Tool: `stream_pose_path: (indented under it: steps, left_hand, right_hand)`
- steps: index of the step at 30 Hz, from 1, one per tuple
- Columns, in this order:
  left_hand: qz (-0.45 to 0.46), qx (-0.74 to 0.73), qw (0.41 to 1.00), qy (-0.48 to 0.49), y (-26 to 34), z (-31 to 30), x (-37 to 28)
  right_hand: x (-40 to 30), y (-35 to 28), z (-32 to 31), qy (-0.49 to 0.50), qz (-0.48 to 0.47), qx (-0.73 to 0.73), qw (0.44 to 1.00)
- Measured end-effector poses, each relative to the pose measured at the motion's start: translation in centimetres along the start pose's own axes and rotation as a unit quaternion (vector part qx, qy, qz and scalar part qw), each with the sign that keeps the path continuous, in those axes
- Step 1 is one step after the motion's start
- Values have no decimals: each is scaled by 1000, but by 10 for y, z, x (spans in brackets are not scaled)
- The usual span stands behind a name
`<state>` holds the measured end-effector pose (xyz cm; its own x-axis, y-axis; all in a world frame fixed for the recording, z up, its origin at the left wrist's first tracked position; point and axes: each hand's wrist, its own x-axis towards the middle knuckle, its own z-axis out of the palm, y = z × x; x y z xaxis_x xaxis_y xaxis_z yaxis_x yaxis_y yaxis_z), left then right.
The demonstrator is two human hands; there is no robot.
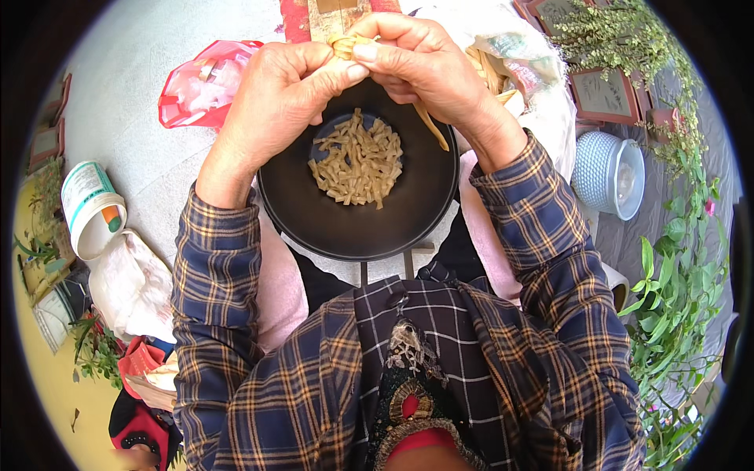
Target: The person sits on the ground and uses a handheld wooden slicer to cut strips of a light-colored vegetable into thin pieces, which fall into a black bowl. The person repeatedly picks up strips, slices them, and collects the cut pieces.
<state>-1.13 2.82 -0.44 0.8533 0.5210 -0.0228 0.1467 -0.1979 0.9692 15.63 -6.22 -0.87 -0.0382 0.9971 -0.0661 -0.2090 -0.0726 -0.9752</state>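
Note:
Between my two hands is a small coil of pale yellow, plant-like strip [343,46]. My left hand [277,97] pinches its left side between thumb and forefinger. From the other side, the thumb and fingers of my right hand [427,68] grip it. A narrow strip end [432,127] hangs below my right hand; whether it joins the coil is hidden. Under the hands stands a round black pan [353,235]. Many short, tan, knotted-looking pieces [359,162] lie heaped in its middle.
A red-and-clear plastic bag [197,88] lies left of the pan. On the right, a white sack [551,100] holds long yellow strips [489,73]. A tipped white bucket [94,212] lies far left, a light-blue pot [607,175] far right, near trailing plants [677,277].

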Motion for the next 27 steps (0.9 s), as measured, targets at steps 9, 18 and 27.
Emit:
stream_pose_path:
  steps: [9,18,27]
  left_hand:
    - [31,-513,848,-127,12,-17,-17]
    - [-75,-282,955,-46,9,-20,-13]
    - [-17,-227,970,81,4,-29,-11]
  right_hand:
    - [-21,-42,-22,3,-43,-109,993]
    - [-12,-27,-17,-15,51,-58,997]
    - [-18,-29,-29,27,-36,-35,998]
